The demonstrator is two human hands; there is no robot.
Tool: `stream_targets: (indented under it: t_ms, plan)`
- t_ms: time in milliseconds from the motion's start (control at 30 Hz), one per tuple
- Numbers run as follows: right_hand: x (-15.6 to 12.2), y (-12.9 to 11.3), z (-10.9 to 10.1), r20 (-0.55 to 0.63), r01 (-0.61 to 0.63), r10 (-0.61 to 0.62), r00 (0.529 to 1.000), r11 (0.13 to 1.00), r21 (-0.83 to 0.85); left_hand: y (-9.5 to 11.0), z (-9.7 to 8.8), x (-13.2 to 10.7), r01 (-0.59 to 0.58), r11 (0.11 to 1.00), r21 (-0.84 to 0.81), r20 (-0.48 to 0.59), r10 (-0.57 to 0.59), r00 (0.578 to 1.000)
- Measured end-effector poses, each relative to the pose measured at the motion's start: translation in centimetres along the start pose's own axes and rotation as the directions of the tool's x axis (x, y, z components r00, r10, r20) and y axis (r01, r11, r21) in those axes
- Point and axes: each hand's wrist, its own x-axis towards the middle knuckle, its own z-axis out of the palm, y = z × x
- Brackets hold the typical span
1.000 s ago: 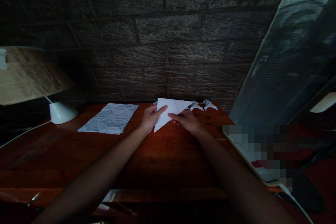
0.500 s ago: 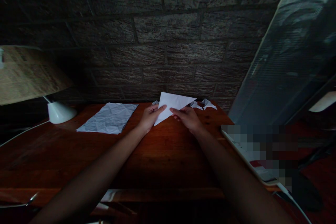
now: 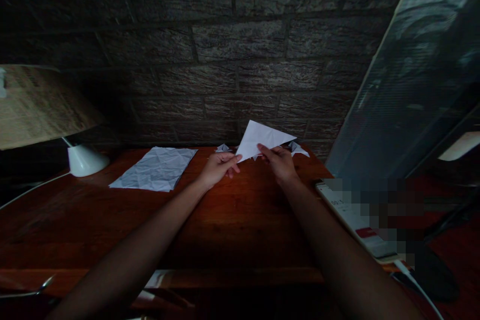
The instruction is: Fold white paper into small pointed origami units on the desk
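Observation:
A white sheet of paper, folded into a triangle, is held up above the back of the wooden table. My right hand pinches its lower edge, thumb in front and fingers behind. At the paper's lower left corner, my left hand has its thumb and fingertips closed on the tip. Behind the hands lie small folded paper pieces, one to the left and another to the right; the held sheet and my right hand partly cover others.
Creased paper sheets lie left on the table. A lamp with a white base stands farther left. Along the right edge rests a phone-like device with a white cable, partly pixelated. A dark stone wall rises behind.
The folded paper has moved up and to the right, with my right hand following. My left hand's grip has shifted from the paper's left side to its lower left corner.

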Motion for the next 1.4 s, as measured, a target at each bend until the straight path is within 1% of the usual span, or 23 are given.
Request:
stream_targets:
  t_ms: [167, 300, 400, 467, 500, 533, 600, 667, 700, 767, 833, 867, 900, 967, 1033, 1100, 1200, 1300, 1400]
  plan:
    - [0.1, -0.5, -0.3, -0.013, 0.028, -0.027, 1.000, 0.999, 0.020, 0.3, 0.2, 0.1, 0.014, 1.000, -0.015, 0.010, -0.014, 1.000]
    - [0.1, -0.7, -0.7, -0.009, 0.064, -0.064, 0.998, 0.998, 0.004, 0.2, 0.4, 0.1, 0.051, 0.996, -0.067, 0.043, -0.048, 0.998]
    - [0.4, -0.4, -1.0, -0.028, 0.058, -0.058, 0.998, 0.998, 0.008, -0.1, 0.6, 0.0, 0.075, 0.994, -0.085, 0.084, -0.068, 0.994]
    - [0.5, -0.1, -1.0, -0.027, 0.037, -0.038, 0.999, 0.999, -0.002, -0.3, 0.7, 0.0, 0.060, 0.991, -0.121, 0.064, -0.053, 0.997]
    - [0.5, 0.1, -1.0, 0.003, 0.027, -0.027, 1.000, 0.999, -0.019, -0.3, 0.8, 0.0, 0.051, 0.986, -0.160, 0.050, -0.044, 0.998]
    - [0.5, 0.2, -0.9, 0.058, 0.021, -0.018, 0.998, 0.999, -0.045, -0.2, 0.8, 0.0, 0.048, 0.976, -0.213, 0.045, -0.040, 0.998]
    - [0.3, 0.5, -0.7, 0.183, 0.046, -0.024, 0.983, 0.993, -0.112, 0.1, 0.8, 0.0, 0.071, 0.941, -0.331, 0.074, -0.050, 0.996]
    - [0.0, 0.6, -0.4, 0.245, 0.078, -0.043, 0.969, 0.987, -0.138, 0.3, 0.6, 0.1, 0.110, 0.905, -0.411, 0.107, -0.072, 0.992]
    - [-0.2, 0.6, -0.3, 0.278, 0.076, -0.037, 0.960, 0.988, -0.134, 0.3, 0.6, 0.1, 0.121, 0.896, -0.427, 0.100, -0.087, 0.991]
    - [-0.6, 0.7, 0.0, 0.384, 0.029, 0.016, 0.923, 0.993, -0.112, 0.1, 0.4, 0.2, 0.123, 0.900, -0.419, 0.045, -0.114, 0.992]
    - [-0.9, 0.6, 0.3, 0.499, -0.037, 0.080, 0.863, 0.995, -0.095, -0.3, 0.3, 0.4, 0.110, 0.917, -0.383, -0.032, -0.133, 0.991]
    - [-1.0, 0.5, 0.3, 0.523, -0.059, 0.096, 0.847, 0.995, -0.086, -0.5, 0.3, 0.4, 0.095, 0.923, -0.372, -0.063, -0.128, 0.990]
    - [-1.1, 0.4, 0.4, 0.513, -0.073, 0.099, 0.852, 0.995, -0.070, -0.7, 0.3, 0.4, 0.080, 0.927, -0.367, -0.085, -0.119, 0.989]
    - [-1.1, 0.1, 0.4, 0.430, -0.090, 0.087, 0.899, 0.996, -0.014, -0.8, 0.4, 0.5, 0.056, 0.926, -0.372, -0.104, -0.101, 0.989]
    - [-0.8, -0.1, 0.2, 0.318, -0.104, 0.080, 0.945, 0.993, 0.059, -0.9, 0.5, 0.4, 0.063, 0.922, -0.382, -0.088, -0.105, 0.991]
    - [-0.5, -0.2, -0.1, 0.248, -0.131, 0.097, 0.964, 0.983, 0.126, -1.0, 0.6, 0.3, 0.105, 0.916, -0.387, -0.034, -0.128, 0.991]
    - [-0.3, 0.0, -0.1, 0.234, -0.148, 0.105, 0.967, 0.974, 0.173, -1.3, 0.9, 0.2, 0.168, 0.911, -0.376, 0.036, -0.166, 0.985]
    - [-0.5, 0.4, 0.3, 0.254, -0.121, 0.074, 0.964, 0.977, 0.174, -1.7, 1.0, 0.1, 0.166, 0.924, -0.344, 0.017, -0.170, 0.985]
    - [-1.1, 0.6, 0.8, 0.333, -0.164, 0.107, 0.937, 0.976, 0.146, -1.9, 1.0, 0.1, 0.128, 0.937, -0.325, -0.017, -0.141, 0.990]
